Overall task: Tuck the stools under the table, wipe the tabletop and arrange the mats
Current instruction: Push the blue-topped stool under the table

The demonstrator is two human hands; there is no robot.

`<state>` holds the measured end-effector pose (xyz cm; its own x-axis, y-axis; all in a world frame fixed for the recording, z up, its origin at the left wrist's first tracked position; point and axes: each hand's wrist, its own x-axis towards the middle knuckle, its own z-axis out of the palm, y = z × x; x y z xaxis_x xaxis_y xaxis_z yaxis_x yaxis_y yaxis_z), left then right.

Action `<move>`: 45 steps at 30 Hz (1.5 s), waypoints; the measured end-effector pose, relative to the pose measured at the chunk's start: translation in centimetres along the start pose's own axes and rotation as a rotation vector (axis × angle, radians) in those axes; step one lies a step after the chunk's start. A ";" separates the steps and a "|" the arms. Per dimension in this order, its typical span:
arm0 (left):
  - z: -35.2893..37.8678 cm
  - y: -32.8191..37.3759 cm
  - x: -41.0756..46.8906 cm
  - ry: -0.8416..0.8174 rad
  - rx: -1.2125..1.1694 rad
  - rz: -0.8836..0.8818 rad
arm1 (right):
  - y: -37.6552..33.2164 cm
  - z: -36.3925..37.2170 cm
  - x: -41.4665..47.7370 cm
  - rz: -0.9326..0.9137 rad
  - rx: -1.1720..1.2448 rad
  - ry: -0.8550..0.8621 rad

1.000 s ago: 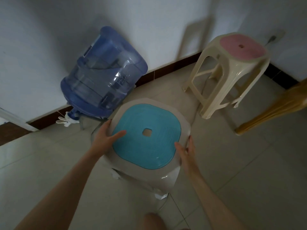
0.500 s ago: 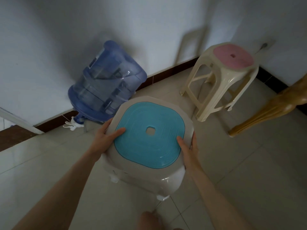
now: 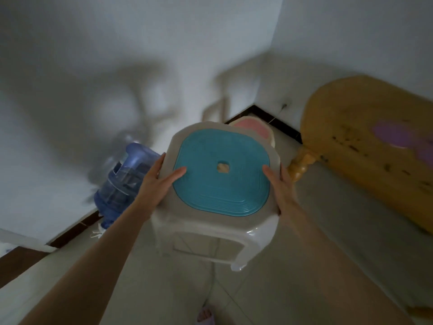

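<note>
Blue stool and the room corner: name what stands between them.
The pink stool, mostly hidden behind the blue stool, stands there, in the head view.

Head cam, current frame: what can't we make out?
- Pink-topped stool: head view, mostly hidden behind the blue-topped stool; only part of its seat shows.
- Table: head view, cut off by the right edge; the purple mat on it is blurred.
- Water bottle: motion-blurred, partly behind the left hand.
- Grip: fingertips of the left hand and right hand are hidden under the seat rim.
</note>
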<state>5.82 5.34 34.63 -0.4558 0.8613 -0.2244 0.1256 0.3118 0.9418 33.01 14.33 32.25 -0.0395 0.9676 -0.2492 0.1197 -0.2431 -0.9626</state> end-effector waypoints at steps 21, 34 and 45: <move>24.9 11.4 -6.3 -0.391 -0.021 0.209 | -2.8 -28.0 -7.9 -0.072 0.101 0.491; 36.5 4.9 -9.2 -0.477 0.014 0.060 | 5.7 -37.4 -7.5 0.105 -0.003 0.552; 42.7 -0.8 -4.9 -0.574 0.063 -0.015 | 14.4 -38.4 -2.1 0.235 0.027 0.596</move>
<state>45.60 17.95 24.28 0.0906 0.9309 -0.3538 0.1827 0.3337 0.9248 72.88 11.37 23.03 0.5438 0.7583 -0.3595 0.0329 -0.4473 -0.8938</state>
